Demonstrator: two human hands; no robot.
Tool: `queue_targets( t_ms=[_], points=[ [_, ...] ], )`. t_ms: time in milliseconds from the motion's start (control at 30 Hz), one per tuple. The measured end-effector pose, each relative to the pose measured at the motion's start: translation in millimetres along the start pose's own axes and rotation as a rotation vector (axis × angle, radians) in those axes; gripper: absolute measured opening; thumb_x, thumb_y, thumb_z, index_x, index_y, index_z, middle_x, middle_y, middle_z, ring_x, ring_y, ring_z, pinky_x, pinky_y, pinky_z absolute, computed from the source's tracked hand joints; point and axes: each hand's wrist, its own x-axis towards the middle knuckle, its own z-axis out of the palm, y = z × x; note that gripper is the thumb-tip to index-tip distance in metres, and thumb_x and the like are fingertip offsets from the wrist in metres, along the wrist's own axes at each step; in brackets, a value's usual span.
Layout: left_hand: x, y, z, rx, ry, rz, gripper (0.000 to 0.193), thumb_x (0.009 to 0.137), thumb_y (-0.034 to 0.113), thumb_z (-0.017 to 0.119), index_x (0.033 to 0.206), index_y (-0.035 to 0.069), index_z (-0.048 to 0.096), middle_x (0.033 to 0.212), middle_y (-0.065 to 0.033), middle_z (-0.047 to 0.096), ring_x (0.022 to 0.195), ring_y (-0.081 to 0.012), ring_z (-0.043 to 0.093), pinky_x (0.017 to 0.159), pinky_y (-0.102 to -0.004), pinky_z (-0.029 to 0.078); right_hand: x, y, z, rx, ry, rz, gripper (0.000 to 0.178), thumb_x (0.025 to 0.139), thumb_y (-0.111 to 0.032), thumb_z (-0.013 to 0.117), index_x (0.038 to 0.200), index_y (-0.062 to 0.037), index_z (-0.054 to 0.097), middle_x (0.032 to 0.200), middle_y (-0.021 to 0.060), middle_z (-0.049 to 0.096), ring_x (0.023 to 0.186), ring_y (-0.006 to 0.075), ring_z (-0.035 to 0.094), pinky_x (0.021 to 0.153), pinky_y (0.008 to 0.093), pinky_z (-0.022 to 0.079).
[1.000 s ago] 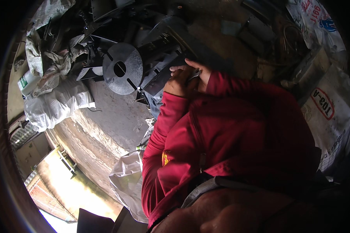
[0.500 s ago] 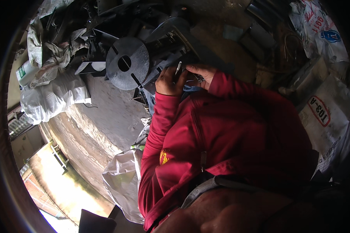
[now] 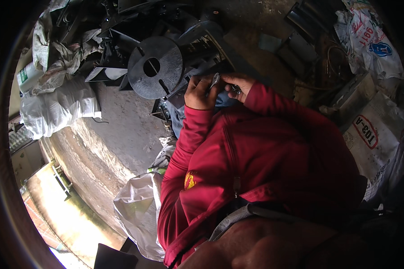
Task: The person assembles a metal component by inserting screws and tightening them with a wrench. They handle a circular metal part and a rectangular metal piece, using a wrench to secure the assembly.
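My left hand [image 3: 199, 95] is closed, its fingers curled round a small shiny metal piece [image 3: 215, 80] with a rounded end. Its kind is hard to make out. Close beside it, my right hand [image 3: 241, 83] has its fingers bent inward, with small shiny metal bits [image 3: 234, 89] showing at the palm. What exactly that hand holds is partly hidden. Just beyond my left hand stands a tilted grey round metal plate [image 3: 166, 54] with a central hole and two slots. Both hands are over my lap, apart from the plate.
Dark metal brackets and scrap [image 3: 121, 40] are heaped at the far left. White plastic bags [image 3: 60, 110] lie on the left, by a white bottle [image 3: 28, 76]. A pale sack [image 3: 137, 201] stands near my left elbow; a printed white sack [image 3: 381, 121] lies at right.
The shiny piece between my left fingers has turned, from a thin pale stick to a broader rounded end. My hands stay close together. The view has shifted slightly.
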Motion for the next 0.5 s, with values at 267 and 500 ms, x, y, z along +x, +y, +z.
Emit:
queue_targets(
  t_ms=[267, 500],
  points=[
    [1, -8, -12, 0.075, -0.141, 0.101, 0.031, 0.071, 0.006, 0.069, 0.102, 0.012, 0.068, 0.107, -0.0057, 0.065, 0.087, -0.0251, 0.066, 0.072, -0.0336, 0.054, 25, -9, 12, 0.12, 0.283, -0.034, 0.016, 0.084, -0.024, 0.07, 0.091, -0.0114, 0.064, 0.061, -0.007, 0.042, 0.049, 0.0029, 0.034, 0.048, 0.0209, 0.03],
    [2, -15, -13, 0.147, -0.128, 0.188, 0.032, 0.07, 0.008, 0.069, 0.102, 0.013, 0.068, 0.107, -0.0022, 0.065, 0.086, -0.0237, 0.066, 0.071, -0.0322, 0.053, 26, -7, 16, 0.185, 0.245, -0.024, 0.017, 0.083, -0.021, 0.071, 0.079, -0.0152, 0.056, 0.061, -0.0069, 0.043, 0.046, 0.0019, 0.033, 0.046, 0.0194, 0.028]
  ],
)
